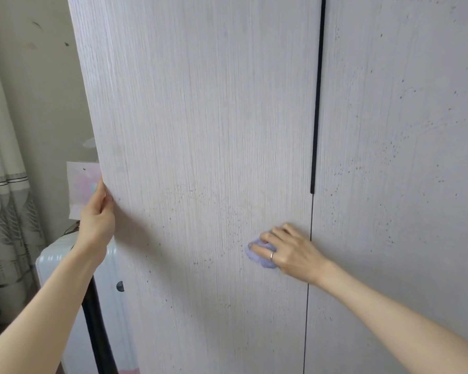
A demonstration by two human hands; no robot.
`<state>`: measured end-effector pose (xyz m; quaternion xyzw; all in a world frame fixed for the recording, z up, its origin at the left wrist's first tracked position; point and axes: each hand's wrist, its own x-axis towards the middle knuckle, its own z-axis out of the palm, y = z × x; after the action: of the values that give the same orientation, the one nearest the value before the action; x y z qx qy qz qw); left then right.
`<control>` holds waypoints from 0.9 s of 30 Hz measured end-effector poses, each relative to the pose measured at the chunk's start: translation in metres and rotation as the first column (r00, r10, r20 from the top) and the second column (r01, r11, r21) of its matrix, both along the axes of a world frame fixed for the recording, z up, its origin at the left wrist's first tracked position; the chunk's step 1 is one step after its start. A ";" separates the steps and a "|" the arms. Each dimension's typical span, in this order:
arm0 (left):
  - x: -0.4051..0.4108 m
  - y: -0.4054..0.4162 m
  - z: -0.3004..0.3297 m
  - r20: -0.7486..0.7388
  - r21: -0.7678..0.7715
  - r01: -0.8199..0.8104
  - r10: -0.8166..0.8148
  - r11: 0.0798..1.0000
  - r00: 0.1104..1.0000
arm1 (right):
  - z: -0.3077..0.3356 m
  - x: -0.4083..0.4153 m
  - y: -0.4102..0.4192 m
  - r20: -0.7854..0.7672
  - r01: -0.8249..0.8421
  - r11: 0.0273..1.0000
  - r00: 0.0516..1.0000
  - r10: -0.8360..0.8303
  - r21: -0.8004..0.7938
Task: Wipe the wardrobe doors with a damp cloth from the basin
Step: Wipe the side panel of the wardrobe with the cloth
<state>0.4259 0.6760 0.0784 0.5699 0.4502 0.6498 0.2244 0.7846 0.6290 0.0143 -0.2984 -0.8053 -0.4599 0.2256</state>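
Wardrobe doors (200,130) fill most of the frame, pale wood-grain panels split by a dark handle strip (317,103) right of centre. Our right hand (289,252) presses a small lilac cloth (257,256) flat against the left door, lower centre, fingers curled over it. Our left hand (97,217) grips that door's outer edge at left centre, steadying it. We judge the cloth soft, light and limp, best bunched under the palm; the panel is stiff but swings, so bracing helps. We can read no writing or brand anywhere.
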 end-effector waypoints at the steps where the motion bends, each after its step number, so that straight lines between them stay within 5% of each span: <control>1: -0.001 0.001 0.000 0.002 -0.002 0.006 -0.006 1.000 1.000 | 0.013 0.001 0.004 -0.061 -0.008 1.000 0.998 0.009 0.018; 5: 0.000 0.001 0.001 0.002 -0.036 -0.025 0.025 0.999 1.000 | 0.072 -0.010 0.020 -0.505 0.024 0.991 0.862 0.045 0.131; 7: 0.003 -0.001 0.003 0.000 -0.036 -0.049 0.049 0.998 0.999 | 0.071 -0.024 0.022 -0.558 0.005 0.989 0.826 0.080 0.149; 11: 0.005 -0.003 0.002 -0.013 -0.036 -0.069 0.069 0.997 0.998 | 0.014 -0.039 0.010 -0.024 -0.071 0.997 0.997 0.072 0.042; 13: 0.005 -0.004 0.000 -0.013 -0.031 -0.069 0.069 0.997 0.998 | 0.021 -0.037 0.008 0.033 -0.035 0.999 0.999 0.034 0.016; 15: 0.005 -0.002 0.000 -0.012 -0.026 -0.071 0.071 0.997 0.997 | 0.052 -0.042 0.017 -0.199 -0.049 0.996 0.978 0.062 0.068; 19: 0.003 -0.001 0.000 -0.023 -0.034 -0.087 0.087 0.996 0.996 | 0.107 -0.063 0.025 -0.622 0.004 0.985 0.776 0.104 0.171; 21: 0.003 -0.002 0.002 -0.016 -0.011 -0.067 0.067 0.998 0.998 | 0.086 -0.073 0.024 -0.508 -0.039 0.982 0.852 0.129 0.184; 23: 0.002 -0.001 0.001 -0.003 -0.009 -0.049 0.049 0.999 0.999 | 0.048 -0.080 0.019 -0.139 -0.098 0.983 0.983 0.120 0.154; 25: 0.001 0.001 -0.002 -0.005 0.003 -0.039 0.039 0.999 0.999 | 0.036 -0.079 0.014 0.145 -0.067 0.990 0.988 0.048 0.125; 27: 0.001 0.003 -0.004 0.001 0.027 -0.035 0.035 0.999 0.999 | 0.057 -0.077 0.019 0.157 -0.058 0.982 0.987 0.029 0.182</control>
<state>0.4265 0.6795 0.0745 0.5648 0.4514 0.6597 0.2051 0.7077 0.6476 0.0717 -0.2221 -0.7803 -0.5495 0.1997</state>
